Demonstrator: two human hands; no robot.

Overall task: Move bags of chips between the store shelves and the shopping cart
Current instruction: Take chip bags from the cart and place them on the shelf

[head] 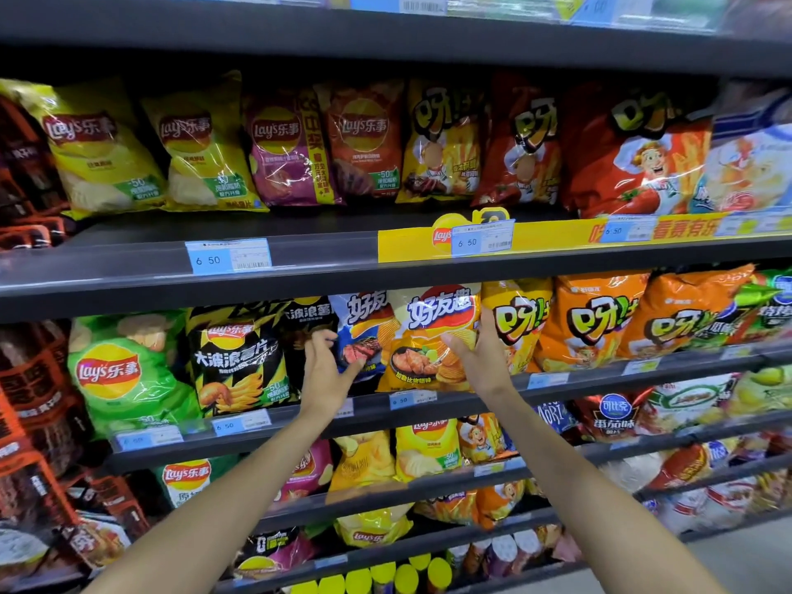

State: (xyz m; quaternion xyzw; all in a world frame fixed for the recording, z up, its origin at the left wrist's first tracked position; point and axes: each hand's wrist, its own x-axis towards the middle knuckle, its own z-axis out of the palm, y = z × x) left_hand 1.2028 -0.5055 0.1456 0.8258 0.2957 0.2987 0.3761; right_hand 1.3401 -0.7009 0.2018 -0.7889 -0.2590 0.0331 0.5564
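Note:
An orange-yellow bag of chips [428,340] stands on the second shelf [300,415], between a blue bag [364,332] and a yellow bag [516,323]. My right hand [480,358] holds the orange-yellow bag's right edge, with the thumb across its front and the fingers up its side. My left hand [328,370] is raised in front of the black bag [308,332] and the blue bag. Its fingers are loosely curled and hold nothing, and its thumb lies near the blue bag's lower corner. The shopping cart is out of view.
The shelf above [300,250] carries yellow, purple, brown and red chip bags behind price tags [229,257]. A green bag [124,370] and a black-and-yellow bag [240,362] stand to the left of my hands. Lower shelves hold several more bags. Orange crates [30,400] are stacked at the far left.

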